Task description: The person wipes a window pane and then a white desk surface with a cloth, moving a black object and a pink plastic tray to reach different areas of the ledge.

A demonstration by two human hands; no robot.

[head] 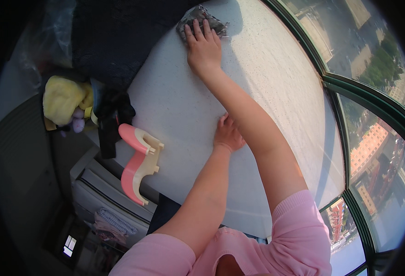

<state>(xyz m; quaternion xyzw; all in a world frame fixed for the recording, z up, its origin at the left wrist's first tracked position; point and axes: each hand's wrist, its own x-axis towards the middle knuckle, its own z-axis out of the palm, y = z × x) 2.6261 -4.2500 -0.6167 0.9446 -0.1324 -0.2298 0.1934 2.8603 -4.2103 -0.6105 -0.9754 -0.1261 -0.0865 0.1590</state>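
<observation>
My right hand (pixel 205 50) reaches far across a white speckled windowsill (pixel 174 93) and presses flat on a crumpled grey patterned cloth (pixel 200 15). Its fingers lie spread over the cloth, near a black leather-like cover (pixel 109 38). Closer to me, my left hand (pixel 228 136) leans on the bare sill, palm down. My right forearm hides part of its fingers, and I see nothing held in it. Left of that hand, a pink and cream curved plastic piece (pixel 133 162) with small tabs sits at the sill's inner edge.
Green-framed window panes (pixel 367 82) border the sill on the right, with buildings outside. To the left are a yellow plush item (pixel 63 100) and a black bag-like item (pixel 114 114). A grey-white cabinet or appliance (pixel 109 196) stands below, near folded fabric (pixel 114 224).
</observation>
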